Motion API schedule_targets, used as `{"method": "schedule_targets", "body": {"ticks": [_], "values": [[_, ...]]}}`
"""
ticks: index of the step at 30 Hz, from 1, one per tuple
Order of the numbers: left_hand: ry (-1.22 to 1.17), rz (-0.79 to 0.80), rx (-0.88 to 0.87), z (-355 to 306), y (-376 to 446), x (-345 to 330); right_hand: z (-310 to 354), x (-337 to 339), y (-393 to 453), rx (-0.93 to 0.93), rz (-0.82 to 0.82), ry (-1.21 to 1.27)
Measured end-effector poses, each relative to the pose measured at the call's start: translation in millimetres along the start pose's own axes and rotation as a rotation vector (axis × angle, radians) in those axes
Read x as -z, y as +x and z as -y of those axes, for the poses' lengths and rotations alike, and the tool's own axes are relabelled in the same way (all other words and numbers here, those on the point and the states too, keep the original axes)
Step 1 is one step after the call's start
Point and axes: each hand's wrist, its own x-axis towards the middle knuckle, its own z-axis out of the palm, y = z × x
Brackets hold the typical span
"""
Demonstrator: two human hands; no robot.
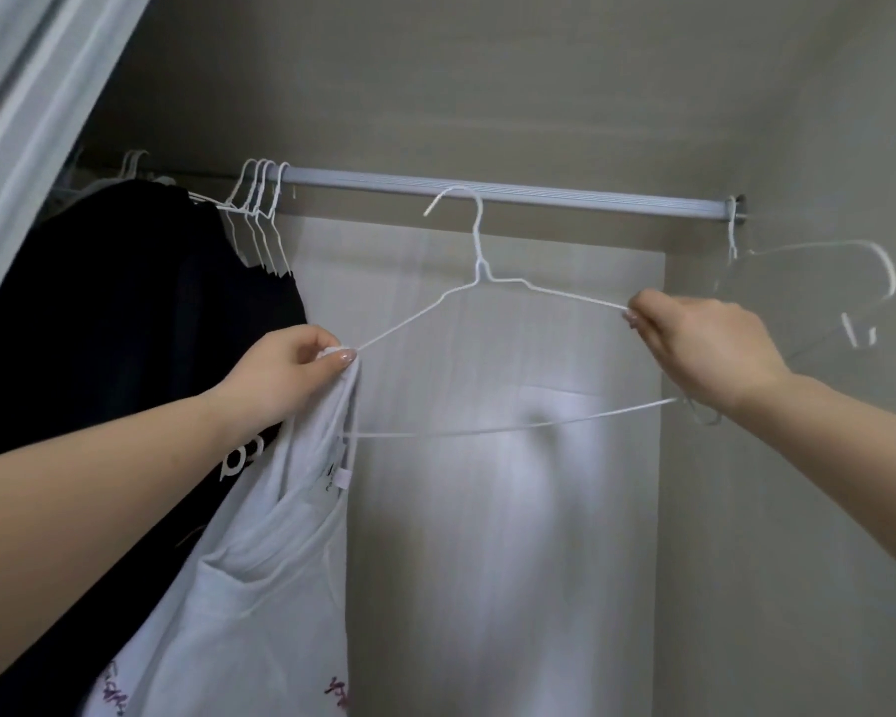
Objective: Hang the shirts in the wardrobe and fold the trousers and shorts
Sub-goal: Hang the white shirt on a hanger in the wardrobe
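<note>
I hold a white wire hanger (479, 271) in front of the wardrobe rail (513, 194), its hook just below the rail and off it. My left hand (285, 370) pinches the hanger's left shoulder together with the neck of a white shirt (260, 587), which hangs down from that end. My right hand (704, 349) grips the hanger's right shoulder. The right side of the hanger is bare wire.
Black garments (125, 323) hang at the left end of the rail, with several empty white hangers (260, 219) beside them. A clear plastic hanger (818, 287) hangs at the rail's right end. A pale panel (513, 509) forms the wardrobe's back.
</note>
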Motion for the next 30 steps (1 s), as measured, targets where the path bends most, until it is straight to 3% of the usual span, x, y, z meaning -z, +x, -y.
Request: {"method": "schedule_targets", "body": {"ticks": [4, 9, 14, 16, 20, 23, 25, 27, 30], "values": [[0.016, 0.03, -0.031, -11.4, -0.4, -22.3, 30.5, -5.7, -0.7, 0.093, 0.047, 0.043], [-0.042, -0.071, -0.018, -22.7, -1.2, -36.6, 66.5, -16.5, -13.8, 0.174, 0.141, 0.056], [-0.089, -0.122, 0.015, -28.1, -5.8, -40.3, 72.1, -19.8, -23.6, 0.146, 0.171, 0.056], [-0.091, -0.136, 0.044, -27.9, -8.4, -42.6, 70.2, -21.8, -26.1, 0.143, 0.125, 0.058], [-0.048, -0.103, 0.078, -30.4, -11.2, -50.6, 75.8, -22.6, -32.1, 0.33, -0.123, 0.064], [-0.047, -0.075, 0.062, -33.2, -11.6, -57.3, 104.0, -13.5, -43.7, 0.561, -0.119, 0.198], [-0.053, -0.082, 0.05, -35.8, -12.3, -60.6, 129.4, -3.9, -58.2, 0.678, -0.062, 0.334], [-0.055, -0.089, 0.041, -38.7, -12.0, -62.1, 154.7, 7.3, -75.4, 0.69, 0.113, 0.45], [-0.061, -0.104, 0.039, -40.4, -11.3, -58.9, 176.3, 21.1, -91.3, 0.39, 0.559, 0.677]]}}
